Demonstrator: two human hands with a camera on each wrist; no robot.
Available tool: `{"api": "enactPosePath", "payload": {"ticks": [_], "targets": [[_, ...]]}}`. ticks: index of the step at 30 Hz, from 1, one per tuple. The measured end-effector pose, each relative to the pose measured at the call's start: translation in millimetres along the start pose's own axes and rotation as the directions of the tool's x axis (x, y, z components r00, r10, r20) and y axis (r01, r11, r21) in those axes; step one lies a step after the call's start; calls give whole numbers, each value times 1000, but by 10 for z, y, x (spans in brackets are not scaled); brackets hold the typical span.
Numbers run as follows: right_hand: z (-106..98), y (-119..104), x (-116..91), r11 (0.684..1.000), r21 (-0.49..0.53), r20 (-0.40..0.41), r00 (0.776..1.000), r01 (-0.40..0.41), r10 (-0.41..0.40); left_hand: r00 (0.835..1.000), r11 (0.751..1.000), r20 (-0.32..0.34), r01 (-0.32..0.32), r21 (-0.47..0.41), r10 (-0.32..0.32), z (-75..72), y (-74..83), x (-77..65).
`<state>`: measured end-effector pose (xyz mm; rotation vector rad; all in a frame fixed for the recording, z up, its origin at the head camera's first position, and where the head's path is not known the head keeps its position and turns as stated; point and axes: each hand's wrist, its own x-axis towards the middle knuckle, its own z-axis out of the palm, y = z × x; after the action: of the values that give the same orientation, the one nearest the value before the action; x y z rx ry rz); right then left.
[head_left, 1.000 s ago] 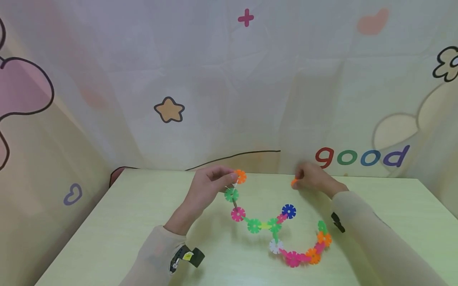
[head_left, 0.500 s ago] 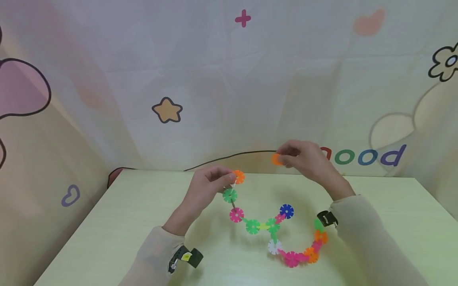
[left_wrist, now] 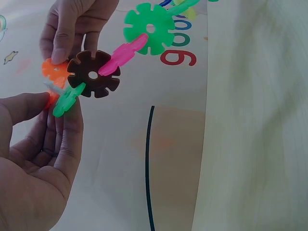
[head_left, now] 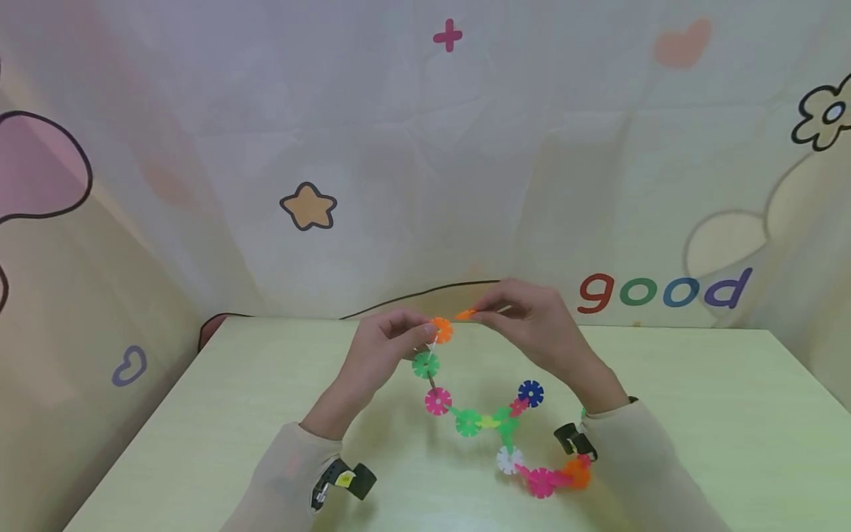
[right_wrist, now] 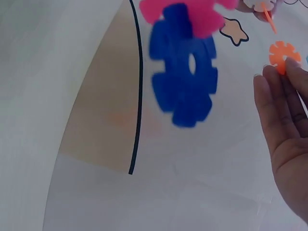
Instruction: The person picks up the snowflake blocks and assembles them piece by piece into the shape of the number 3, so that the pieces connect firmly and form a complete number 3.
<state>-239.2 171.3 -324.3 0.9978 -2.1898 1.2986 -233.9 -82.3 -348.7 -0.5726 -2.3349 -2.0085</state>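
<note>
My left hand [head_left: 375,358] pinches the top end of a chain of slotted snowflake building discs, at an orange disc [head_left: 443,330]. From there the chain runs down through a green disc [head_left: 425,364], a pink disc [head_left: 438,401] and several more. One branch ends in a blue disc [head_left: 530,394]; another curves past a white disc [head_left: 510,460] to pink and orange ones, partly hidden behind the right forearm. Between thumb and fingers, my right hand [head_left: 532,321] pinches a loose orange disc [right_wrist: 284,54], seen edge-on in the head view, close beside the chain's orange end.
A pale table [head_left: 253,399] lies beneath the chain. Behind it hangs a printed cloth backdrop [head_left: 399,185] with a star and the word "good". Each wrist wears a small black camera on a strap [head_left: 359,480].
My right hand has lifted its orange disc from the table's back right, carried it left to the chain's end and turned it edge-on. The left hand stays almost still.
</note>
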Motion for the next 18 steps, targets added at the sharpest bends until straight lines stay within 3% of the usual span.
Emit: {"api": "enactPosePath", "payload": {"ticks": [6,18], "targets": [[52,-9,-8,999,-45,8,1000,28,-28,1000,1000,-9,-1,1,1,-8,4,-12],[124,23,-22,996,-5,7,996,84,-84,1000,1000,-7,-5,4,5,-4,-36,-2]]}}
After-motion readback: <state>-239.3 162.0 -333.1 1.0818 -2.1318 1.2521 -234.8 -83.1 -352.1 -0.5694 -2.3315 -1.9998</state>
